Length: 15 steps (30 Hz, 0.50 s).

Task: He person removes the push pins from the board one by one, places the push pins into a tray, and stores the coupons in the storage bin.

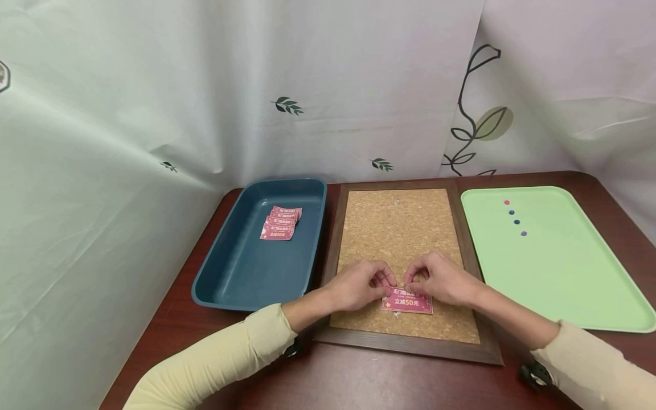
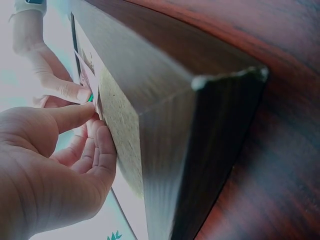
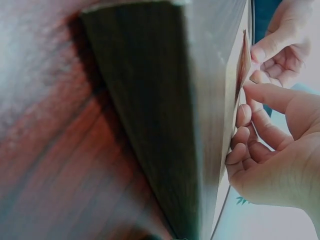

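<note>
Both hands meet over a framed cork board [image 1: 394, 239] at the upper edge of a pink printed coupon [image 1: 407, 302]. My left hand [image 1: 361, 283] pinches the coupon near its upper left corner with curled fingers. With thumb and fingers, my right hand [image 1: 442, 279] pinches a small green thumbtack [image 2: 90, 98] at the coupon's top edge. The coupon's lower part stands slightly off the cork in the right wrist view. Fingertips hide most of the thumbtack, and whether its point is in the cork cannot be seen.
Left of the board, a blue tray [image 1: 230, 285] contains several overlapping pink coupons [image 1: 279, 223]. On the right, a green tray [image 1: 558, 285] carries several small thumbtacks, among them a purple thumbtack [image 1: 524, 233]. The board's raised wooden frame [image 1: 410, 348] borders the cork. White printed curtains hang behind the table.
</note>
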Motion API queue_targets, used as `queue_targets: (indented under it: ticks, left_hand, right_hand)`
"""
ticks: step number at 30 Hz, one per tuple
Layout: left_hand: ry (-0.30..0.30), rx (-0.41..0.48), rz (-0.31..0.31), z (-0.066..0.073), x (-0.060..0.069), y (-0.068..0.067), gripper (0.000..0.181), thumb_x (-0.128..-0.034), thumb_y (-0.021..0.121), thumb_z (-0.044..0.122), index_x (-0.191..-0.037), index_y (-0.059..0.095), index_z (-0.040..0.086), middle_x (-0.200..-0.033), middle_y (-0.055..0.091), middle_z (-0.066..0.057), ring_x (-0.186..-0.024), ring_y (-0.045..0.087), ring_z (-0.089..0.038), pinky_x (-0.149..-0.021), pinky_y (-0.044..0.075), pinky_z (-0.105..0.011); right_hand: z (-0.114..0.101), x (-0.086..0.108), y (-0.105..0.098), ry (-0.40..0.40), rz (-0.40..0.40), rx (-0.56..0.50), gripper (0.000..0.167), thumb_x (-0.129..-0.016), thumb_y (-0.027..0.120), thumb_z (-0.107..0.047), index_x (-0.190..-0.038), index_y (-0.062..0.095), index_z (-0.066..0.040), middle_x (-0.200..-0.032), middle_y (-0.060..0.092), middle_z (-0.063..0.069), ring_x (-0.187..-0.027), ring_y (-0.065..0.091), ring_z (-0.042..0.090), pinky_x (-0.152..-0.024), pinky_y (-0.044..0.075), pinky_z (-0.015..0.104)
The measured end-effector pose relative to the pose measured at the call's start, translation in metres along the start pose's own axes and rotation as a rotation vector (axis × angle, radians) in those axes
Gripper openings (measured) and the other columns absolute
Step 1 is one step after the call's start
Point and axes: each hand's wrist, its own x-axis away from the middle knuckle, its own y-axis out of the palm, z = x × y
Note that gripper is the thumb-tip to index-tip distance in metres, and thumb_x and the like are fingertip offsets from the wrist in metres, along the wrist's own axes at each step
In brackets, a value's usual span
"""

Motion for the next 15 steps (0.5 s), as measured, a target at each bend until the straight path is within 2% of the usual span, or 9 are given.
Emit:
queue_targets:
  ticks: [8, 15]
  left_hand:
    - [-0.011, 0.016, 0.0, 0.0007, 0.0005, 0.0002, 0.011, -0.0961, 0.079, 0.006, -0.1, 0.074, 0.015, -0.084, 0.067, 0.011, -0.079, 0.061, 0.0, -0.076, 0.051, -0.019]
    - [-0.011, 0.035, -0.004, 0.0008, 0.0013, 0.0002, 0.01, -0.0969, 0.079, 0.007, -0.099, 0.074, 0.015, -0.084, 0.067, 0.011, -0.079, 0.062, 0.0, -0.075, 0.051, -0.02]
  right_hand:
    - [-0.0041, 0.0001, -0.0023, 0.021, -0.042, -0.019, 0.01, -0.089, 0.08, -0.002, -0.086, 0.075, -0.01, -0.079, 0.065, -0.004, -0.072, 0.054, 0.014, -0.063, 0.043, 0.028]
    - [-0.0037, 0.0023, -0.0062, 0.012, -0.041, -0.066, 0.008, -0.091, 0.077, -0.002, -0.09, 0.076, -0.01, -0.084, 0.068, -0.004, -0.078, 0.057, 0.015, -0.069, 0.047, 0.027]
